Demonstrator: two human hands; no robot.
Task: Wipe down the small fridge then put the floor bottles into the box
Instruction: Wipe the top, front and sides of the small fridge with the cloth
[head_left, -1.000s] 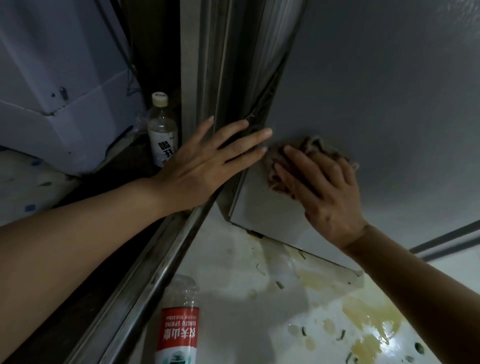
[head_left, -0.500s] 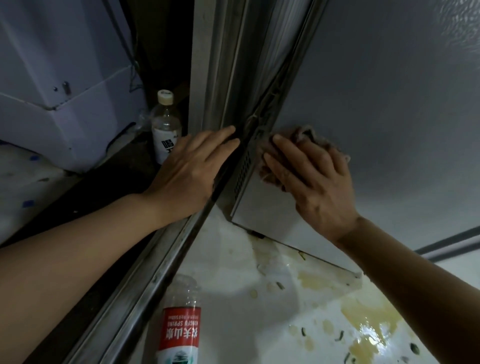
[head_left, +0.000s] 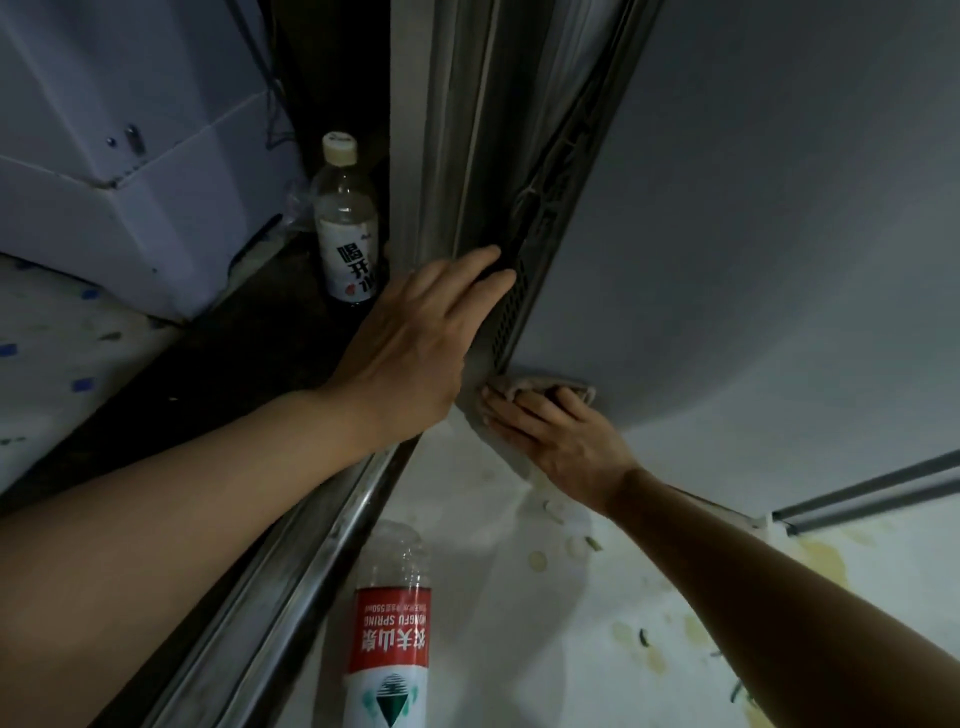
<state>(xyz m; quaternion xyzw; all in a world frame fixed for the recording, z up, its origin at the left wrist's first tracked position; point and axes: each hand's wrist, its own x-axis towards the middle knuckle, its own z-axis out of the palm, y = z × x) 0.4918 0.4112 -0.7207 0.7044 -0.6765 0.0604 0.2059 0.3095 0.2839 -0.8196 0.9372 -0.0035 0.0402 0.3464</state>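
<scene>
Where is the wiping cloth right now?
The cloth sits at centre of the head view, pressed under the right hand against the fridge side, near its lower rear corner, just below the left hand.

The fridge (head_left: 753, 234) side is showing a matt, faintly pebbled grey skin. At its seven o'clock corner a soft, crumpled cloth (head_left: 540, 387) is bunching. The metal rail (head_left: 311, 545) is gleaming, smooth and scuffed. At six o'clock a clear plastic bottle (head_left: 392, 613) is wearing a glossy red label; the floor (head_left: 571, 623) is shining, smooth and stained.
</scene>
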